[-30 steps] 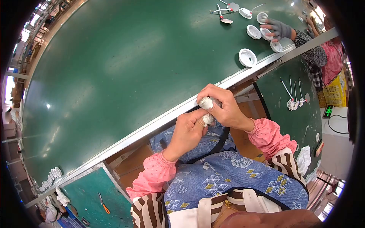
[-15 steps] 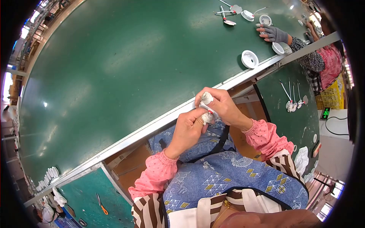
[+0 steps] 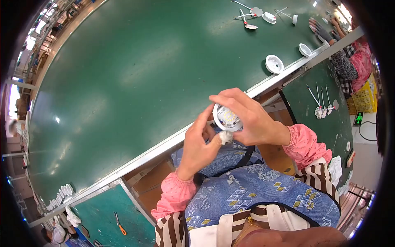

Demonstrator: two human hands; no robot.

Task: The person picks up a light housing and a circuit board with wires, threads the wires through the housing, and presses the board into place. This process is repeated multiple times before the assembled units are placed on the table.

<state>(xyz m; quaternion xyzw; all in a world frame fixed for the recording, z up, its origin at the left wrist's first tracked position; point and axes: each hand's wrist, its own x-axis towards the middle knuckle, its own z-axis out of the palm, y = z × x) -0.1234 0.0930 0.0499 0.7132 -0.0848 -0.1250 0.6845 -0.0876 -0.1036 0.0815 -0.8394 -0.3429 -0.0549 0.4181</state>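
Both my hands hold a round white lamp housing (image 3: 227, 117) over the front edge of the green table. Its open face is turned up and shows a disc with small yellowish dots. My left hand (image 3: 200, 144) grips the left and lower rim, its thumb wrapped in white material. From the right and above, my right hand (image 3: 249, 117) closes round the housing, fingers over the top and thumb below. Another white round housing (image 3: 274, 64) lies near the table edge, up and right of my hands.
Discs with wires (image 3: 249, 26) lie at the back of the green table (image 3: 135, 74), more on the right side table (image 3: 319, 111). A co-worker's gloved hand (image 3: 321, 31) is at upper right. Stacked white rings (image 3: 66, 190) and orange-handled scissors (image 3: 120, 226) are lower left.
The white housing has turned, so its face with the disc now shows. My right hand has shifted round its side. The co-worker's gloved hand has moved right, away from the white parts.
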